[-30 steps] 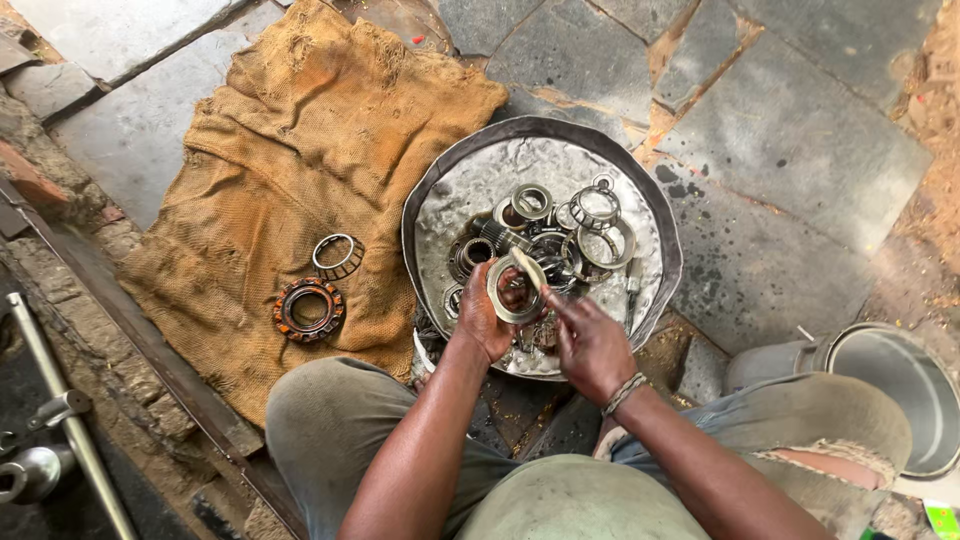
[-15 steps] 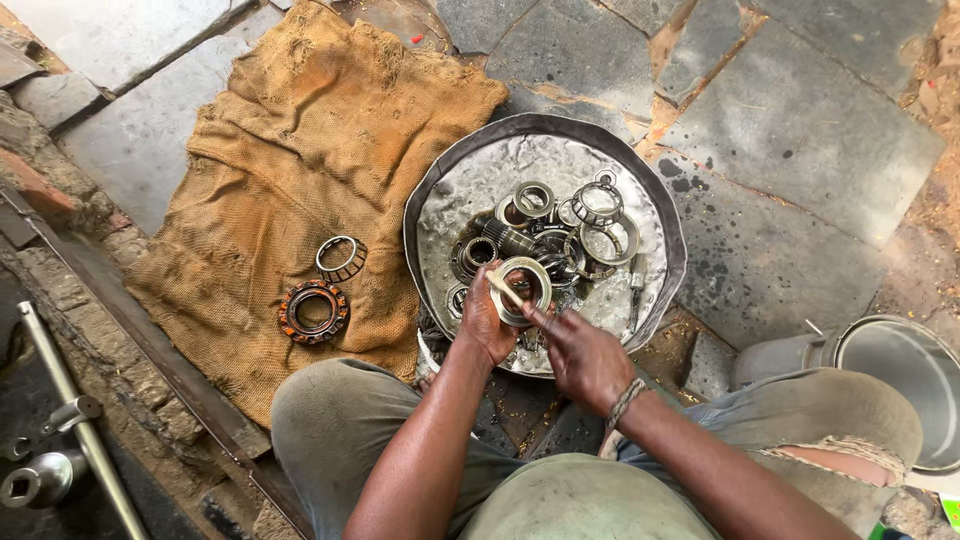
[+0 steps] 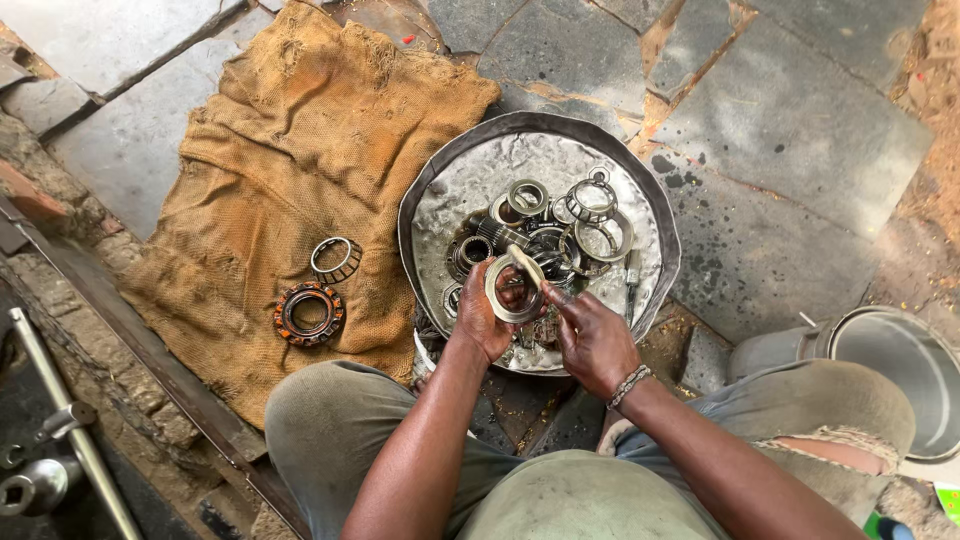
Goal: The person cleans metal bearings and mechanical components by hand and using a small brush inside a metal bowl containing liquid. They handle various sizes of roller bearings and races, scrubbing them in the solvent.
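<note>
My left hand [image 3: 483, 318] grips a steel bearing ring [image 3: 498, 294] above the near side of a dented round metal pan [image 3: 440, 200]. My right hand [image 3: 590, 338] holds a thin brush or stick [image 3: 527, 264] whose tip lies across the ring. The pan holds several bearings, rings and cages [image 3: 560, 225] lying in a shallow wet film. Both forearms reach forward from between my knees.
A burlap sack [image 3: 290, 150] is spread on the stone floor left of the pan, with a rusty orange bearing [image 3: 308, 311] and a bearing cage ring [image 3: 336, 258] on it. A metal bucket [image 3: 895, 375] stands at right. A metal bar [image 3: 60, 420] lies at lower left.
My right hand has drawn the stick back up across the ring, from low on the ring's face to its upper edge. My left hand keeps the ring in place.
</note>
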